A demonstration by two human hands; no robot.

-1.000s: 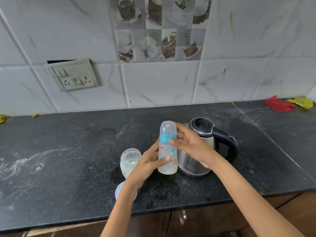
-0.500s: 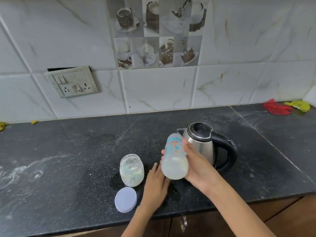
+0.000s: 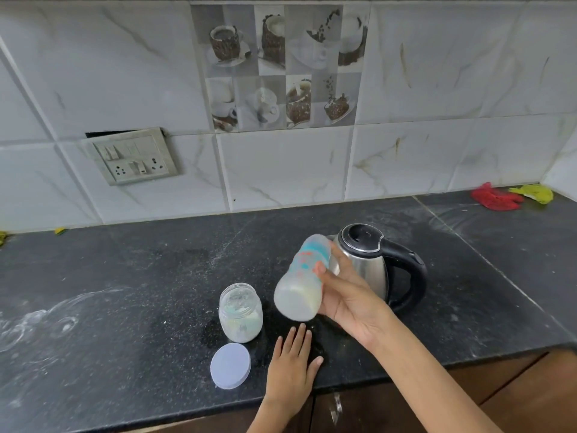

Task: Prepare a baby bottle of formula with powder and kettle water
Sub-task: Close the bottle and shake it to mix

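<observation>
On the black stone counter [image 3: 131, 295], beside an open powder jar [image 3: 240, 314], its lid [image 3: 230, 365] and a steel kettle [image 3: 371, 264], a capped baby bottle [image 3: 304, 276] of milky liquid is held tilted in the closed right hand [image 3: 349, 298], while the left hand [image 3: 292, 370] is laid flat, fingers spread.

One bottle [image 3: 302, 278], one kettle [image 3: 371, 267], one jar [image 3: 240, 314], one lid [image 3: 230, 365], two hands [image 3: 292, 367].

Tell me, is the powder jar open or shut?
Open. The jar stands upright with no lid on; its lid lies flat on the counter in front of it.
</observation>
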